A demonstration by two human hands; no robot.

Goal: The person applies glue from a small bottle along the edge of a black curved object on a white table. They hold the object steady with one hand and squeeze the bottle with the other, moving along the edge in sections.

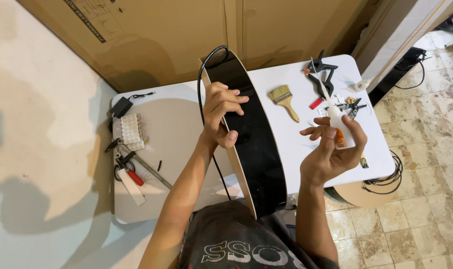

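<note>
A glossy black curved panel with a pale wooden edge (254, 144) stands on its side across the white table (296, 134), reaching from my lap to the far edge. My left hand (219, 115) grips its upper edge, fingers resting on the black face. A thin black cable (202, 84) loops along that edge. My right hand (332, 149) is raised over the table to the right of the panel, holding a small white glue bottle (338, 128) with an orange label and a long thin nozzle pointing up.
On the table to the right lie a paintbrush (284, 100), black spring clamps (322, 72), a small red-handled tool (316, 103) and small bits. Left of the panel are a white ribbed pad (129, 130), a black adapter (121, 106), red-handled pliers (129, 172) and a white strip. Cardboard stands behind; coiled cable (386, 177) hangs at right.
</note>
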